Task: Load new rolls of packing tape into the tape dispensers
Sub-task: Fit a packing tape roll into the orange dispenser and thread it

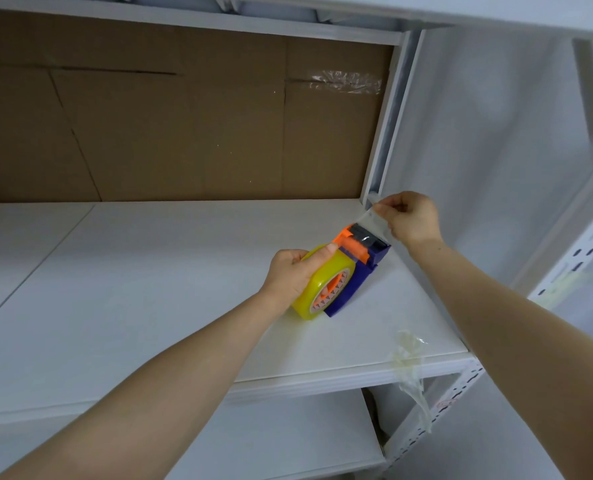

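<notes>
A blue tape dispenser with an orange roller lies on the white shelf, near its right end. A yellowish roll of clear packing tape sits on the dispenser's orange hub. My left hand grips the roll from the left, thumb lying over its top. My right hand is beyond the dispenser's front end and pinches the free end of the tape, which stretches clear from the roller up to my fingers.
Brown cardboard backs the shelf. A white upright post stands at the back right corner. Crumpled clear tape scraps hang off the shelf's front right corner. A lower shelf lies below.
</notes>
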A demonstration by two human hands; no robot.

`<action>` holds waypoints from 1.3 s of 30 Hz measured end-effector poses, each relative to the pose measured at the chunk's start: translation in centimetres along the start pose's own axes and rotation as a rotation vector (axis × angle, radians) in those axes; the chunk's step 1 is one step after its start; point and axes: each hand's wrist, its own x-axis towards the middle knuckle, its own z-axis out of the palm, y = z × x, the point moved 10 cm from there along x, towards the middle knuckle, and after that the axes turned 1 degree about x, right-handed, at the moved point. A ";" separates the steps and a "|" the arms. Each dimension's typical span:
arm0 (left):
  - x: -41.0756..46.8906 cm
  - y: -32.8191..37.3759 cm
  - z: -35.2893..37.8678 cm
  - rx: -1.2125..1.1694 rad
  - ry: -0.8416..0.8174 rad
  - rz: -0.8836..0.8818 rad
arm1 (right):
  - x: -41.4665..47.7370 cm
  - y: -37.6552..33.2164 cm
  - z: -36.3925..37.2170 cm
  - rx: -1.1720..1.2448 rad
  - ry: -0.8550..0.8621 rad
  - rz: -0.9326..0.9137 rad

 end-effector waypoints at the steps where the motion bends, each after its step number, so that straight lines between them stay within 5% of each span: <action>1: 0.0 0.0 0.0 -0.001 -0.004 -0.002 | -0.2 -0.1 -0.1 0.021 0.009 -0.012; 17: 0.5 -0.2 0.0 -0.019 -0.027 -0.013 | 0.0 -2.0 -0.8 0.110 0.070 -0.095; 27: 0.4 -0.1 -0.1 -0.022 -0.031 -0.007 | 0.0 0.1 -1.2 0.090 0.111 0.023; 39: 0.3 -0.5 -0.5 -0.040 -0.020 0.006 | -3.1 8.1 2.5 0.443 -0.060 0.680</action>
